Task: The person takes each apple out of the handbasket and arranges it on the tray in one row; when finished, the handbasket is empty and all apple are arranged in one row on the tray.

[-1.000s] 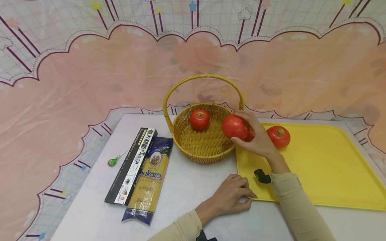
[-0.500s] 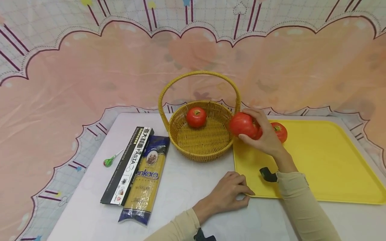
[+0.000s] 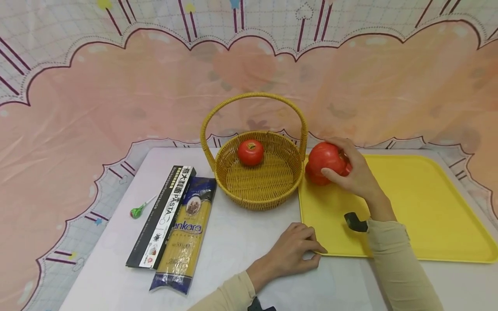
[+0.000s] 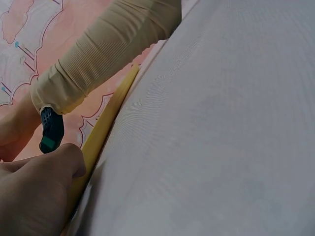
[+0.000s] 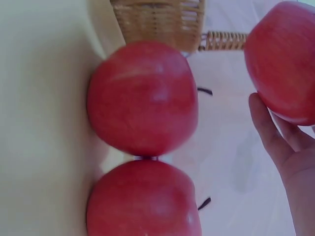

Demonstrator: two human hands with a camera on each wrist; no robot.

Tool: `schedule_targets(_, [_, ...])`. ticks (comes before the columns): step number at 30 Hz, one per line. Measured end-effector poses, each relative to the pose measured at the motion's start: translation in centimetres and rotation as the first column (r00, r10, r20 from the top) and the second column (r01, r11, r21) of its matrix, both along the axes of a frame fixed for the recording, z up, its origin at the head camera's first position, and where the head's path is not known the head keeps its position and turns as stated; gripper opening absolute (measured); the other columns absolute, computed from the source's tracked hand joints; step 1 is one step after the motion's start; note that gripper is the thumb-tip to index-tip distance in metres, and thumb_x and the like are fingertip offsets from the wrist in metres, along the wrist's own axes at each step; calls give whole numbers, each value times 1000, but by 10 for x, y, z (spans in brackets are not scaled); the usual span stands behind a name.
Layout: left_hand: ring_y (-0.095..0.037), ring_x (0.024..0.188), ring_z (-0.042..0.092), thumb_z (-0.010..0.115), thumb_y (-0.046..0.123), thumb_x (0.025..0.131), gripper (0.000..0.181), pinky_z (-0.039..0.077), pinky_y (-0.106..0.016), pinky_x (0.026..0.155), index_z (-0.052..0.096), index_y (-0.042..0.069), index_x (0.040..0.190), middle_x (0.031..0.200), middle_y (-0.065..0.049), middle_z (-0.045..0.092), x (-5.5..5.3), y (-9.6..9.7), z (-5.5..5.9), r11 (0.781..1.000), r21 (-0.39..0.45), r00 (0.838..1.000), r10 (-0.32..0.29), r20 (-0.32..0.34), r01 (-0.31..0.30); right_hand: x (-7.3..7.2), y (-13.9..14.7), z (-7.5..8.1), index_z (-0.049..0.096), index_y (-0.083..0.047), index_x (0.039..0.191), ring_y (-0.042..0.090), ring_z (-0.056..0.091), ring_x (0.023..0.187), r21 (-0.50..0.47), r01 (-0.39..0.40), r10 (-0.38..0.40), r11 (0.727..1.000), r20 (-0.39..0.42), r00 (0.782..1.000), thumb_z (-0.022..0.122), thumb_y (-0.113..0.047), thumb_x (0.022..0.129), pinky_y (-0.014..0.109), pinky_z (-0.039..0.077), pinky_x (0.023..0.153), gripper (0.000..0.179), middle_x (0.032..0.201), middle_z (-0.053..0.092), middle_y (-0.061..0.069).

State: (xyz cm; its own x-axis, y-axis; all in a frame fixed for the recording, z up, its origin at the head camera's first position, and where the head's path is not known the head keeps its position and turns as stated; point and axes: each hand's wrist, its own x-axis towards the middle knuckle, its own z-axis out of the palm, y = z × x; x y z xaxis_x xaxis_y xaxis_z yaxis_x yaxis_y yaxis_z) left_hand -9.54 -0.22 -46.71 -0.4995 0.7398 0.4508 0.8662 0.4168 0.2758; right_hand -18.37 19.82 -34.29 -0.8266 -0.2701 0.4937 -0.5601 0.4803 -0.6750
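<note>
My right hand (image 3: 355, 172) holds a red apple (image 3: 324, 156) from its right side, thumb in front and fingers over the top. It is just right of the wicker basket (image 3: 258, 204), over the left end of the yellow tray (image 3: 420, 207). Two more apples sit side by side on the tray, their stems showing; the right wrist view shows one apple (image 5: 142, 98) nearer the basket and another apple (image 5: 145, 201) beside it. One apple (image 3: 250, 152) lies inside the basket. My left hand (image 3: 293, 249) rests on the table with loosely bent fingers, a fingertip touching the tray's near left corner.
Left of the basket lie a yellow-and-blue spaghetti packet (image 3: 186, 233) and a long black-and-white pasta box (image 3: 161, 216), edges overlapping. A green lollipop (image 3: 137, 212) lies farther left. The basket's tall handle (image 3: 254, 94) arches over it. A patterned cloth (image 3: 163, 95) hangs behind the table.
My right hand has drawn the held apple away from the basket's right rim, rightward over the apples on the tray. The head view has shifted slightly. My left hand stays at the tray corner.
</note>
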Motion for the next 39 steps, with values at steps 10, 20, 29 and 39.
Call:
schedule_targets(10, [0, 85, 44, 64, 27, 84, 15, 34, -19, 91, 73, 33, 95, 82, 17, 47, 0, 0, -1, 1000, 5, 1000, -1, -3, 1, -1, 11, -1, 47, -13, 136, 3, 43, 105, 54, 59, -62, 997, 53, 997, 73, -4, 76, 14, 37, 83, 66, 131, 47, 5])
schedule_targets(20, [-1, 85, 44, 64, 26, 84, 16, 35, -19, 90, 74, 32, 95, 82, 15, 48, -1, 0, 0, 1000, -3, 1000, 6, -4, -6, -20, 32, -24, 45, -20, 138, 6, 43, 104, 86, 87, -94, 993, 84, 992, 75, -6, 76, 14, 38, 81, 70, 129, 47, 0])
schedule_targets(29, [-2, 84, 44, 65, 25, 82, 16, 35, -20, 90, 75, 30, 93, 81, 15, 49, -1, 1, 0, 1000, 4, 1000, 18, -2, -18, -23, 41, -25, 46, -30, 137, 7, 43, 111, 115, 100, -114, 988, 119, 986, 77, -17, 77, 22, 39, 89, 69, 130, 46, -5])
schedule_targets(39, [-1, 83, 44, 66, 25, 81, 16, 35, -20, 91, 75, 30, 93, 81, 15, 49, 0, 2, -1, 1000, 9, 1000, 15, 1, -15, -20, 51, -23, 40, -31, 141, 27, 40, 120, 115, 113, -136, 987, 216, 967, 75, -25, 79, 61, 40, 93, 71, 136, 40, 2])
